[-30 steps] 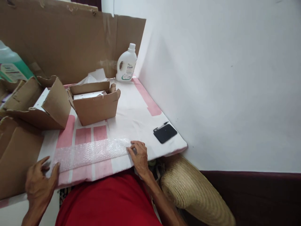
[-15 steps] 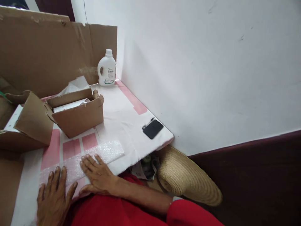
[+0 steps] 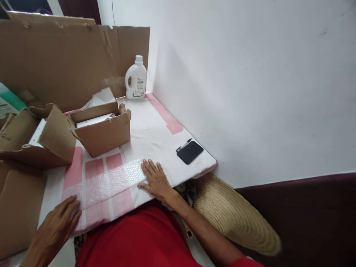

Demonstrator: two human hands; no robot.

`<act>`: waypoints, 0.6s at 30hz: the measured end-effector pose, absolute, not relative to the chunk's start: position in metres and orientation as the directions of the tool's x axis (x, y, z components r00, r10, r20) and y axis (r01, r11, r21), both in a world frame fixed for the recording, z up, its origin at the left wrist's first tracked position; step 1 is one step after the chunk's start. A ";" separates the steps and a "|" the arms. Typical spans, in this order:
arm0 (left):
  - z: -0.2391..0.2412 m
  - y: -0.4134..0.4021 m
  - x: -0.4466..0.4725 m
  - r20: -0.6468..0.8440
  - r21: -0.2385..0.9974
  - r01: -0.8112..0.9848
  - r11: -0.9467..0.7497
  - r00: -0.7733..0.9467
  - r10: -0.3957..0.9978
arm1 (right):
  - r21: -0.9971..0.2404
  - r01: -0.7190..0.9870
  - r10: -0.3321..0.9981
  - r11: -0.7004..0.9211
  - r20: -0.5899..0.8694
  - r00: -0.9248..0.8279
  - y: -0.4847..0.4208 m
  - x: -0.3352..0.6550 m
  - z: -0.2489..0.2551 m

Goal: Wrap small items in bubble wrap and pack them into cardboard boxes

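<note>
The cloth-covered table (image 3: 151, 124) carries an open cardboard box (image 3: 104, 138); nearer the person, a strip of bubble wrap (image 3: 109, 182) lies flat (pink shows through it). The right hand (image 3: 156, 181), fingers spread and grasping nothing, rests at its right end; the left hand (image 3: 60, 219), loosely bent, is at its left end, grip unclear. Farther right lies a flat black object (image 3: 190, 152).

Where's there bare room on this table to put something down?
The widest bare patch of cloth lies between the rightmost open box, the white bottle, the black flat object and the bubble wrap. The left is crowded with other cardboard boxes; the front holds the wrap, with left hand and right hand at its ends.
</note>
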State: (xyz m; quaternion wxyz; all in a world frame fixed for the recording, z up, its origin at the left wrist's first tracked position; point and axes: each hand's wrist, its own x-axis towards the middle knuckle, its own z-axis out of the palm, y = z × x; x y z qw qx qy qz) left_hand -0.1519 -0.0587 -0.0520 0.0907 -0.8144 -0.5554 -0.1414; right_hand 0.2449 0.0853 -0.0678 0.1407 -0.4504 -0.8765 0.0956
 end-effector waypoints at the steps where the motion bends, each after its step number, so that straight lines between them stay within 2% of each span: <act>1: -0.050 -0.059 -0.153 0.341 -0.045 0.914 -0.404 0.394 0.853 | -0.291 0.755 0.808 0.587 0.154 -0.569 0.094 0.245 -0.066; 4: -0.040 -0.056 -0.141 0.383 -0.149 0.875 -0.460 0.480 0.789 | -0.276 0.737 0.783 0.617 0.127 -0.608 0.127 0.244 -0.057; 7: -0.032 -0.057 -0.123 0.381 -0.171 0.839 -0.517 0.540 0.750 | -0.240 0.740 0.774 0.629 0.106 -0.624 0.156 0.238 -0.043; 10: -0.030 -0.062 -0.112 0.372 -0.178 0.842 -0.509 0.536 0.758 | -0.214 0.728 0.759 0.651 0.171 -0.629 0.158 0.224 -0.028; 12: -0.029 -0.065 -0.108 0.371 -0.184 0.852 -0.489 0.521 0.769 | -0.220 0.626 0.664 0.748 0.249 -0.705 0.140 0.208 -0.022; 16: -0.014 -0.066 -0.096 0.391 -0.172 0.852 -0.495 0.520 0.759 | -0.220 0.254 0.318 0.942 0.345 -0.883 0.078 0.164 -0.021; 18: 0.002 -0.065 -0.084 0.411 -0.119 0.848 -0.517 0.516 0.751 | -0.223 0.209 0.281 0.952 0.363 -0.888 0.051 0.146 -0.026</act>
